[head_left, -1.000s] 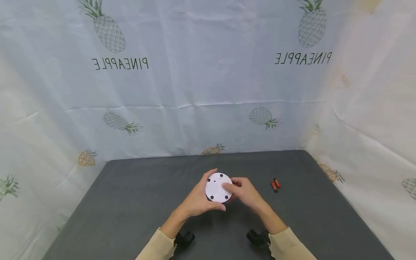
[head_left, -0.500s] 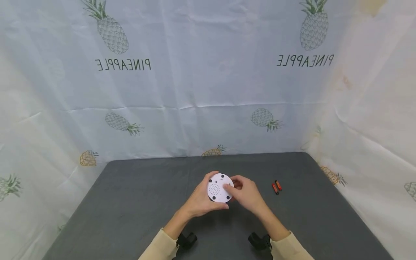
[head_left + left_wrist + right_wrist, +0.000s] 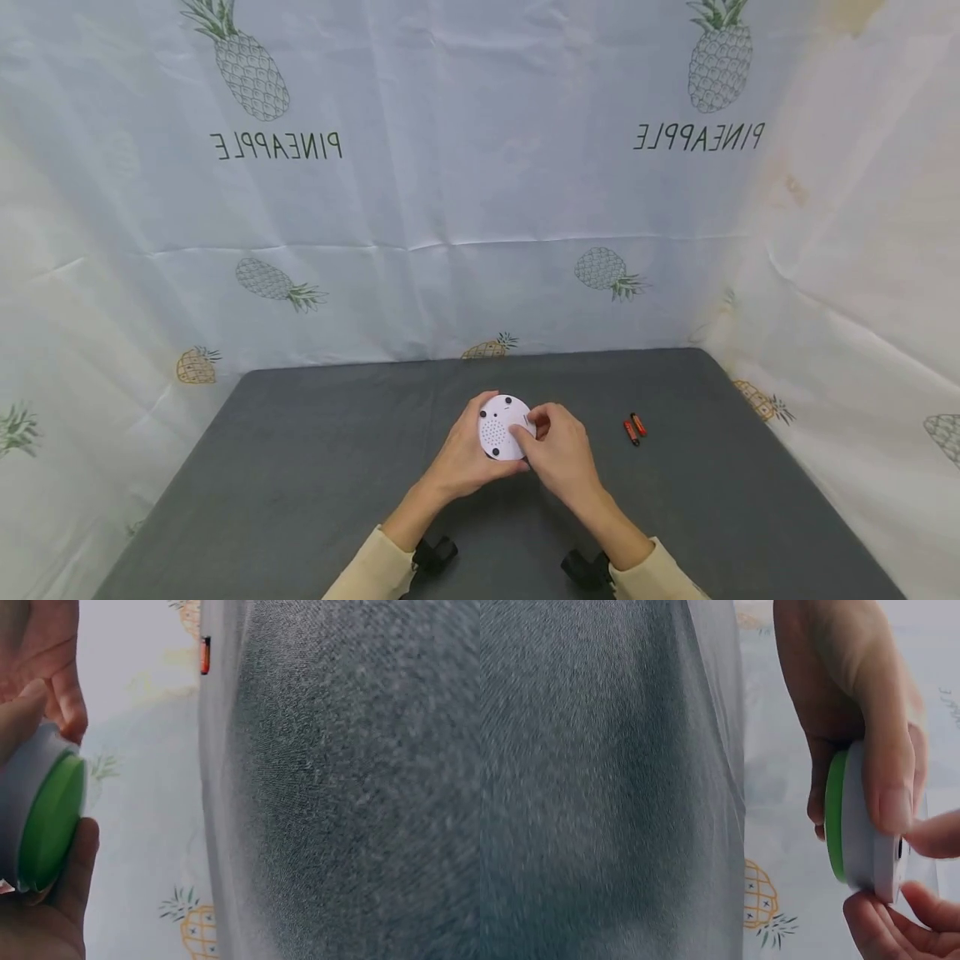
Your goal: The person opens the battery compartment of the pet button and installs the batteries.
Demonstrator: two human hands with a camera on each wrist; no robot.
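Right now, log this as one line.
left hand grips white-green round device; right hand touches its perforated face; two batteries on gray table

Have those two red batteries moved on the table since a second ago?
No: the red batteries show no visible shift in any direction, judged against the far right corner of the table.

In the head view, the right hand (image 3: 562, 454) covers the lower right part of the round white plastic device (image 3: 498, 432), hiding whatever lies there; the left hand (image 3: 459, 457) passes partly out of sight behind it; the device's bright green face (image 3: 834, 817) (it shows only in the wrist views) is hidden too; the left wrist view cuts the device off at the left edge; any markings on the two slim red-and-black cylinders (image 3: 631, 432) are too small to read; both cream fabric sleeves (image 3: 372, 569) run off the bottom edge.
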